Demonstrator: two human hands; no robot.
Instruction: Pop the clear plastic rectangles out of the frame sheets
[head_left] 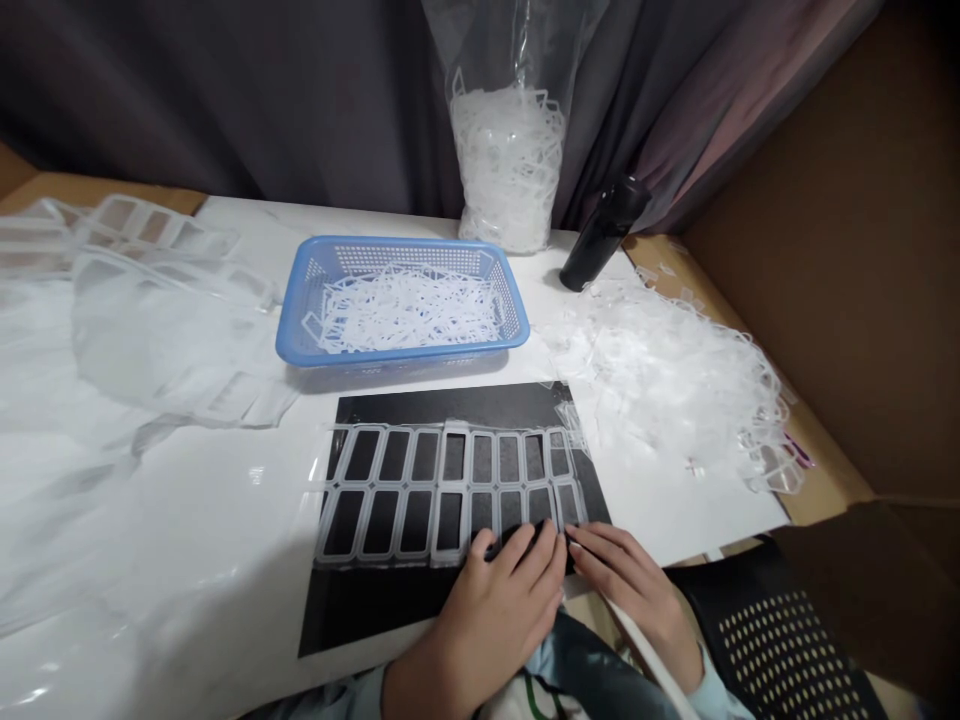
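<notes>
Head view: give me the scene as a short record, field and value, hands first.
Left hand: fingertips at the lower right part of the frame sheet
Right hand: beside the left, fingertips near the sheet's lower right corner; grip unclear
Under sheet: black mat on the white table
Beyond mat: blue basket with white plastic pieces
Behind basket: clear bag, partly filled
Right side: translucent pile; black object behind it
Left side: translucent sheets

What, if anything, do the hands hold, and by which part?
It cannot be told: left hand and right hand are at the near right part of the translucent sheet.
</notes>
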